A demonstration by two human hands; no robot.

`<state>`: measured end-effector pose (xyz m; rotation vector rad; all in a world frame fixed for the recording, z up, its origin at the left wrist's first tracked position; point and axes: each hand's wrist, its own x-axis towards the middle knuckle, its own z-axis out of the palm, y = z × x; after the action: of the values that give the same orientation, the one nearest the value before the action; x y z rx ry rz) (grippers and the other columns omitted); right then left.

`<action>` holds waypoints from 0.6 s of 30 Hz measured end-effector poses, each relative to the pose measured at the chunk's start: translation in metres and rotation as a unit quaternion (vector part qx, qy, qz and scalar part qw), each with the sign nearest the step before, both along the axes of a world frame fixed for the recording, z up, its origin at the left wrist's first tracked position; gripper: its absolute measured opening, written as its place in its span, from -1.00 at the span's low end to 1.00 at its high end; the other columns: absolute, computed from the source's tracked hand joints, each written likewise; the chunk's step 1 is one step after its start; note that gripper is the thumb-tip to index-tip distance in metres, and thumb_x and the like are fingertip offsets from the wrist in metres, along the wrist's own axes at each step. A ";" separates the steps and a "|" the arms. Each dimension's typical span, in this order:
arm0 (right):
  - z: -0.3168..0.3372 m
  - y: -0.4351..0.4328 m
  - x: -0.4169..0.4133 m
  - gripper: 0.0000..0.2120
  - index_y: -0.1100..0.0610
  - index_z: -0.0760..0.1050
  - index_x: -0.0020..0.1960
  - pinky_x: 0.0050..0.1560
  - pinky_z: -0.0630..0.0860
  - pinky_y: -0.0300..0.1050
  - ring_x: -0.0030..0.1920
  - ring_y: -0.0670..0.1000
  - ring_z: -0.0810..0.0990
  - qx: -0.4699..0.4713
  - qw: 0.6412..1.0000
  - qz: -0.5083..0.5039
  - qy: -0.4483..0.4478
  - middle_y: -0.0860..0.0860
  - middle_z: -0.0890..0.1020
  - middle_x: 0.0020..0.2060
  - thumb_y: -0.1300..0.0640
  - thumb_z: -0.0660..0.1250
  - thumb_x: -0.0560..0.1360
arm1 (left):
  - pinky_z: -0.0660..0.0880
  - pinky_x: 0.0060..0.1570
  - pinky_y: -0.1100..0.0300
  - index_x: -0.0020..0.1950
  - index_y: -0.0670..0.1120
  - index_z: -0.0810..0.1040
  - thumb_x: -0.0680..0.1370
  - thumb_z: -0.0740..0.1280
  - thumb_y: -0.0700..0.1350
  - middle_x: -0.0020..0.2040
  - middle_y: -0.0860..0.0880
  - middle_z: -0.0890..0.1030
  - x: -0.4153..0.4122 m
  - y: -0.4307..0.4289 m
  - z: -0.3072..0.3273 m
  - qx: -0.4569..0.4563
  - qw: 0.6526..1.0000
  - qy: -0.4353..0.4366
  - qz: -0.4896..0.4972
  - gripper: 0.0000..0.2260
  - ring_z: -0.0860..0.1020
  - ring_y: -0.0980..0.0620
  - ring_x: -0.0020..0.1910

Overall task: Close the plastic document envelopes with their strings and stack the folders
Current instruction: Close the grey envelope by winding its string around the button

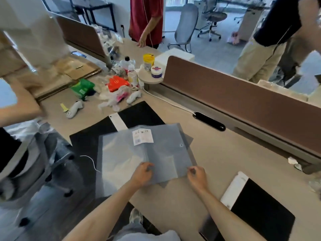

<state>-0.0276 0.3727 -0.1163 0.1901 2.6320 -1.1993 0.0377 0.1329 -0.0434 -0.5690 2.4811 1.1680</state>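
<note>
Head view: a translucent grey plastic envelope (147,153) lies on the table (217,162), resting partly over a black folder (139,113) with a white spine strip; a second black folder (260,211) sits well apart at the near right edge. The left hand (142,174) presses its curled fingers onto the near middle of the envelope. The right hand (197,174) pinches narrow at the envelope's near right corner; whether it holds the flap edge or a string end is too blurred to tell. A small round button (181,145) shows near the far right edge, and a white string (90,161) trails loose off the left side over the black folder.

The risks, as I judge them: the slick envelope may slide on the smooth folder beneath if the left hand eases its pressure while the right pulls. The loose string lies far from both hands and from the button, so it could snag under the sheet or be missed. A second grey sheet appears beneath, so the pinch may gather two layers at once
</note>
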 end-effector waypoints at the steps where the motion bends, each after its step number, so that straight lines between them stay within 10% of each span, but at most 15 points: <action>1: -0.008 -0.003 -0.010 -0.94 0.17 0.65 -0.16 0.03 0.56 0.06 -0.05 0.22 0.61 0.005 1.000 -0.005 -0.005 0.18 0.66 -0.20 0.23 0.39 0.40 | 0.35 0.22 0.17 0.28 -0.24 0.49 0.48 0.22 -0.37 0.26 -0.26 0.46 -0.008 -0.003 -0.001 0.001 1.000 0.003 -0.002 -0.64 0.47 -0.19 0.22; 7: 0.017 -0.024 -0.045 -0.82 0.21 0.65 -0.03 0.10 0.47 -0.14 0.04 0.17 0.61 0.057 0.997 -0.022 -0.039 0.20 0.67 -0.06 0.18 0.37 0.41 | 0.42 0.20 0.10 0.21 -0.12 0.53 0.48 0.23 -0.25 0.26 -0.17 0.48 -0.062 -0.029 -0.013 -0.018 0.998 0.031 -0.042 -0.69 0.47 -0.20 0.21; 12: 0.028 -0.032 -0.066 -0.46 0.13 0.48 0.25 0.24 0.46 0.05 0.21 0.19 0.52 0.137 0.985 -0.040 -0.097 0.15 0.57 0.19 -0.13 0.33 0.35 | 0.03 0.47 -0.19 0.41 0.03 0.28 0.52 0.24 -0.02 0.57 -0.10 -0.24 -0.089 -0.054 -0.022 -0.122 0.980 -0.051 -0.149 -0.54 -0.26 -0.24 0.52; 18: 0.033 -0.056 -0.069 -0.42 0.13 0.41 0.25 0.18 0.44 0.01 0.21 0.19 0.52 0.103 0.979 -0.111 -0.133 0.15 0.55 0.18 -0.20 0.39 0.37 | -0.09 0.42 -0.34 0.52 0.03 0.07 0.51 0.27 -0.04 0.53 -0.09 -0.38 -0.087 -0.073 -0.028 -0.145 0.954 -0.088 -0.248 -0.37 -0.39 -0.24 0.48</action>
<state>-0.0966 0.3164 -0.0834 0.6508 2.5388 -0.8843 -0.0494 0.0597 -0.0717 -0.0925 2.4468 0.5417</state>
